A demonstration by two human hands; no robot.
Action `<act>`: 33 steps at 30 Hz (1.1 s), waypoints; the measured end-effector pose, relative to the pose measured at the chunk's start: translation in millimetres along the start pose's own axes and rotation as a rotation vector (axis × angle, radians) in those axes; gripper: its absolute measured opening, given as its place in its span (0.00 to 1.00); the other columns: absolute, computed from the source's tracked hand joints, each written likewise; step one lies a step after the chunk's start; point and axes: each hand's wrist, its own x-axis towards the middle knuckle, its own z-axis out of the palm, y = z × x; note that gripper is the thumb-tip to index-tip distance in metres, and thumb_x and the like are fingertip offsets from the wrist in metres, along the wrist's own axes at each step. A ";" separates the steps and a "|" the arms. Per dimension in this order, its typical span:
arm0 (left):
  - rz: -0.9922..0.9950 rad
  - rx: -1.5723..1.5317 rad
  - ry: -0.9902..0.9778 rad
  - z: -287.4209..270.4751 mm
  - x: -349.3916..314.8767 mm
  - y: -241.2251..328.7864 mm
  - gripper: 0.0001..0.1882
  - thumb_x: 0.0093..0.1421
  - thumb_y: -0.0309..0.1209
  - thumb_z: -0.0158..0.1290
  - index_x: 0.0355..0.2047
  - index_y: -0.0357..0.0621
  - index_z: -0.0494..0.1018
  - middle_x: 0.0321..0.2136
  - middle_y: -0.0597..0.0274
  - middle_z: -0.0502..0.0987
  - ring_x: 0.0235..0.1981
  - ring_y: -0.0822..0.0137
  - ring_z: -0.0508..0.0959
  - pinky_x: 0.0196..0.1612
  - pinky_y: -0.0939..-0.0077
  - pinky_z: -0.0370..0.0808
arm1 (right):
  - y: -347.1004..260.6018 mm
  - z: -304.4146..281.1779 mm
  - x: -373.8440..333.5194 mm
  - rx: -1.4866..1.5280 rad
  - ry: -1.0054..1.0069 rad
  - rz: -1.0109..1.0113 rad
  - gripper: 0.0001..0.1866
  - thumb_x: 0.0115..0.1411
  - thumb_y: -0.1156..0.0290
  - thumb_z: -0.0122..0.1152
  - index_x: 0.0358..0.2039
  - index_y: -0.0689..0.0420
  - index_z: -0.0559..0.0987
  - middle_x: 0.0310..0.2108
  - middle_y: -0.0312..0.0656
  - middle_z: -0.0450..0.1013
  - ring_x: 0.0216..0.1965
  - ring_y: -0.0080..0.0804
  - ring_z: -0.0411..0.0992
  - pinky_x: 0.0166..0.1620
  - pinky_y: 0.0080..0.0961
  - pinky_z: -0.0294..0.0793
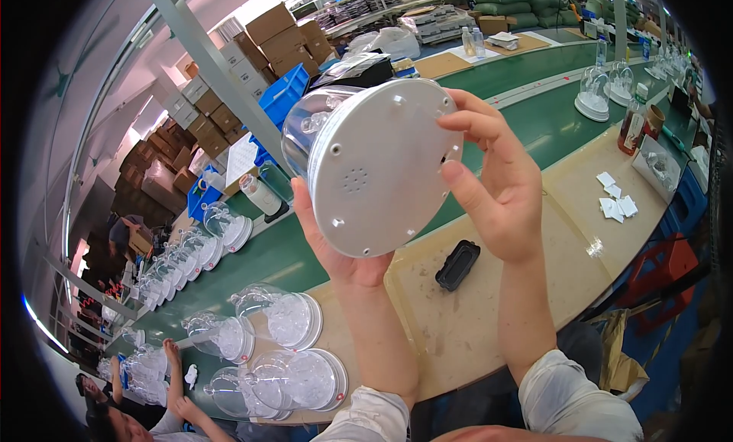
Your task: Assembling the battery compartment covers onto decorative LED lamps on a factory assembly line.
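Two bare hands at the one domed unit, head view: it's up in the air above the tan bench, tilted w/ its round white underside facing the wearer & clear dome pointing away; L hand is wrapped round the lower L edge, R hand part-curled at the R rim, thumb & index spread apart nr a small dark slot, can't tell if it's gripping. Black tray lies below btwn the forearms, white squares off R, more domed units lower L.
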 end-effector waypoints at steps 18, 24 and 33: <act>-0.008 -0.011 0.006 -4.7 -0.9 4.9 0.29 0.65 0.49 0.46 0.63 0.53 0.60 0.62 0.57 0.63 0.62 0.52 0.64 0.60 0.53 0.68 | -1.2 4.7 -0.4 -0.013 0.012 0.015 0.20 0.55 0.76 0.63 0.50 0.58 0.75 0.56 0.46 0.67 0.56 0.34 0.65 0.56 0.28 0.64; 0.025 0.120 -0.007 -0.2 2.7 3.4 0.38 0.64 0.59 0.38 0.67 0.49 0.53 0.65 0.54 0.57 0.65 0.52 0.59 0.64 0.50 0.63 | 0.3 3.4 -0.7 -0.045 0.012 0.009 0.20 0.55 0.75 0.63 0.50 0.58 0.75 0.56 0.46 0.67 0.56 0.34 0.65 0.56 0.28 0.64; 0.020 0.103 0.023 1.5 1.3 5.1 0.32 0.65 0.54 0.43 0.65 0.54 0.58 0.63 0.57 0.60 0.64 0.51 0.62 0.61 0.50 0.67 | 0.1 3.5 -0.9 -0.093 0.004 0.024 0.17 0.56 0.76 0.62 0.48 0.58 0.76 0.55 0.47 0.67 0.57 0.36 0.65 0.59 0.30 0.62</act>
